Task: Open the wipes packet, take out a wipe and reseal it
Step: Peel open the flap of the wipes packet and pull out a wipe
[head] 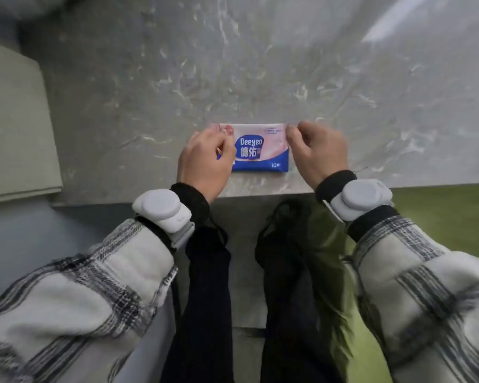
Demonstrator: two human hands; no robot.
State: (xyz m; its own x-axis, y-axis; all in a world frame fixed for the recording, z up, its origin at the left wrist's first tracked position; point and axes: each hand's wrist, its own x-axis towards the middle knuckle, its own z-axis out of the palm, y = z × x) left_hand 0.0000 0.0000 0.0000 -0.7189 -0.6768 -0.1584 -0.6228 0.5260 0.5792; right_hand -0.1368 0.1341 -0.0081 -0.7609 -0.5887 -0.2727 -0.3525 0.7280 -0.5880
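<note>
marble-look grey table [260,64] with pale veins fills the upper two thirds of the frame, its front edge running across the middle. a light glare streaks the upper right corner. at the left edge of the frame lies a grey-green cushion [14,128], its corner overlapping the table. below the table edge, lower centre, are the person's legs in dark trousers [205,299], with green floor [448,217] at the right.

wipes packet [260,153] lies flat on the table in the centre of the frame, close to the front edge, pink on top with a blue band along its near side and a blue label in the middle. it looks closed; i cannot tell whether the flap is lifted.

left hand [205,161] sits at the packet's left end, knuckles up, fingers curled in and pinching that end. right hand [318,153] is at the right end, fingers bunched narrow and gripping the upper right corner. both wrists carry a white puck-like band [163,208] over black cuffs, and plaid sleeves [80,299] reach in from the lower corners.
</note>
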